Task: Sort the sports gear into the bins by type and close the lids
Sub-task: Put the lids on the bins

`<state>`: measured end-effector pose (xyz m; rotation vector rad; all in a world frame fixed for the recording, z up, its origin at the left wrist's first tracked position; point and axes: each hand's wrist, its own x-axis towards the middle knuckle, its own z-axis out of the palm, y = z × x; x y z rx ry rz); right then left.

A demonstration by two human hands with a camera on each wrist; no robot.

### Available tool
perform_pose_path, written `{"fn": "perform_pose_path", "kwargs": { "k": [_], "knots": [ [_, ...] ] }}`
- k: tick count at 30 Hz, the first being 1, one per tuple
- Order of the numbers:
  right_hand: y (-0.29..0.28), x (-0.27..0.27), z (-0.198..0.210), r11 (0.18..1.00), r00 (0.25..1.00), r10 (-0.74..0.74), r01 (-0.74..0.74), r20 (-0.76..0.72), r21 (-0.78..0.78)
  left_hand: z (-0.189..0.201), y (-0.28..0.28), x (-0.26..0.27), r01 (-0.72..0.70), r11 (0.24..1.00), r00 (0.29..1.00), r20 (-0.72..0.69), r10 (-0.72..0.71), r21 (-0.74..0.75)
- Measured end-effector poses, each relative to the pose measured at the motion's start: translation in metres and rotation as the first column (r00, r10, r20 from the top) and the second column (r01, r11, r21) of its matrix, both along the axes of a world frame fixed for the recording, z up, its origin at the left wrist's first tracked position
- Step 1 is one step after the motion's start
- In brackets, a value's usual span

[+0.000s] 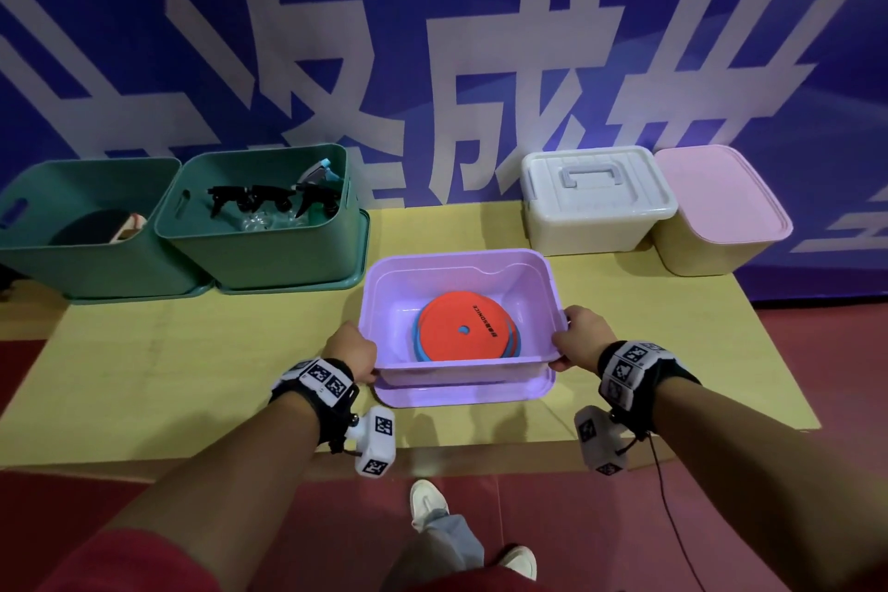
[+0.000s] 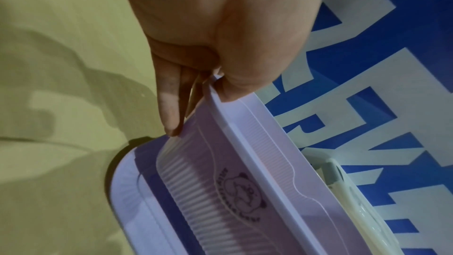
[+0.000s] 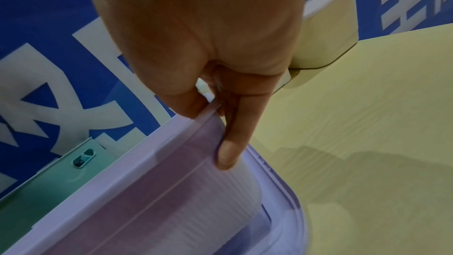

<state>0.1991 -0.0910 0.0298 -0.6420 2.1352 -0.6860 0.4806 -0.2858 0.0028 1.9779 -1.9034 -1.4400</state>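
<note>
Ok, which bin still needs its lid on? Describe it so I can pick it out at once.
Start at the yellow table in front of the blue banner, then go to its near edge. The purple bin stands there on its own purple lid, gripped at both ends by the left hand and right hand. It is the only purple one, and it holds flat orange discs.

Both hands — left hand point(image 1: 353, 353), right hand point(image 1: 579, 341) — grip the purple bin point(image 1: 461, 375) holding orange discs point(image 1: 463, 326).

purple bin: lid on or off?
Off. The purple bin is open-topped, discs visible inside; its lid lies flat underneath it.
</note>
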Motion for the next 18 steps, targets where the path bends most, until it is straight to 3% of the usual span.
{"fn": "perform_pose_path", "kwargs": {
  "k": [6,18],
  "knots": [
    [-0.035,-0.020,-0.002,0.996,0.997,-0.081,0.081,0.003,-0.040,0.014,-0.038,-0.026,0.017,0.999,0.999,-0.028,-0.018,-0.031],
    [-0.095,-0.043,-0.023,0.975,0.978,-0.204,0.207,0.051,-0.083,-0.004,-0.087,-0.054,-0.017,0.998,0.999,-0.031,0.015,-0.064]
  ]
}}
